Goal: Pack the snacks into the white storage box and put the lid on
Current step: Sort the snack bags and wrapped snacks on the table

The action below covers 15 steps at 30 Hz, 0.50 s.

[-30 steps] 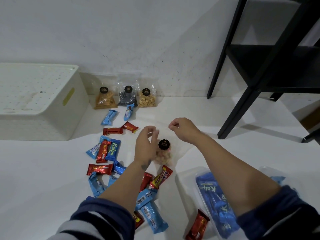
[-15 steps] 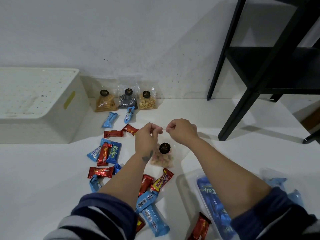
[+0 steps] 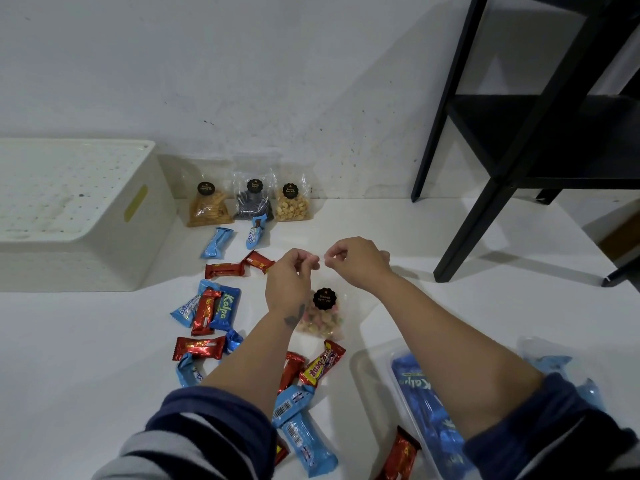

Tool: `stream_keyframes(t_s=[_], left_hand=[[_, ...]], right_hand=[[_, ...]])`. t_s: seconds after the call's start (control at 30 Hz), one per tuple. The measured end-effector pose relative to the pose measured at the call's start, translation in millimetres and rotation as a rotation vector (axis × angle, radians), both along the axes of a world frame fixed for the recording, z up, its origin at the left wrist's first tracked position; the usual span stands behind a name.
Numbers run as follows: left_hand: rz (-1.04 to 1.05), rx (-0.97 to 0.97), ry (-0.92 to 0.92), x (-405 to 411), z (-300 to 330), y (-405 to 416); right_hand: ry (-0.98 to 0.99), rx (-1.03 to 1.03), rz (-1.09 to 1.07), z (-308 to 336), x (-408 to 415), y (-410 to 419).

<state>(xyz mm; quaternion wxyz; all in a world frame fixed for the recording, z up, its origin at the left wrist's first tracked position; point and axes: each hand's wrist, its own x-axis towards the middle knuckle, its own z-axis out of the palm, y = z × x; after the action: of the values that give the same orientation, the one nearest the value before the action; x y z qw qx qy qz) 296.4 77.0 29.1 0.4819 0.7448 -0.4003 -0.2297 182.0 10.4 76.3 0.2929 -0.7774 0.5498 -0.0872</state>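
From the head camera I see my left hand (image 3: 289, 277) and right hand (image 3: 356, 261) raised side by side over the white bench (image 3: 86, 341), fingers (image 3: 311, 260) of each curled and pinching the top edge of a clear biscuit bag (image 3: 322, 315). The bag hangs just below my fingers, its black round label facing me.

The white storage box (image 3: 69, 216) sits well to the left of my fingers with its lid on; I cannot see inside it.

I judge the packing barely begun. Blue and red wrapped bars (image 3: 211, 311) lie scattered left of and below my fingers. Three more clear snack bags (image 3: 251, 202) lean on the wall beyond my fingers. A clear tray of blue packs (image 3: 426, 410) lies under my right forearm. All of it remains to be packed.
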Motion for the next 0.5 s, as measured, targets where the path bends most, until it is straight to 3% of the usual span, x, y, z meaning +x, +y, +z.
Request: stream_keyframes(t_s=[0.2,0.5], left_hand=[[-0.073,-0.063,0.158,-6.3,5.0,3.1],[-0.025,-0.025,0.118,-4.2,1.0,-1.7]], right_hand=[[-0.15,0.034,0.014,-0.1,-8.2,-2.5],[-0.108,0.012,0.035,-0.4,-13.7,-2.5]])
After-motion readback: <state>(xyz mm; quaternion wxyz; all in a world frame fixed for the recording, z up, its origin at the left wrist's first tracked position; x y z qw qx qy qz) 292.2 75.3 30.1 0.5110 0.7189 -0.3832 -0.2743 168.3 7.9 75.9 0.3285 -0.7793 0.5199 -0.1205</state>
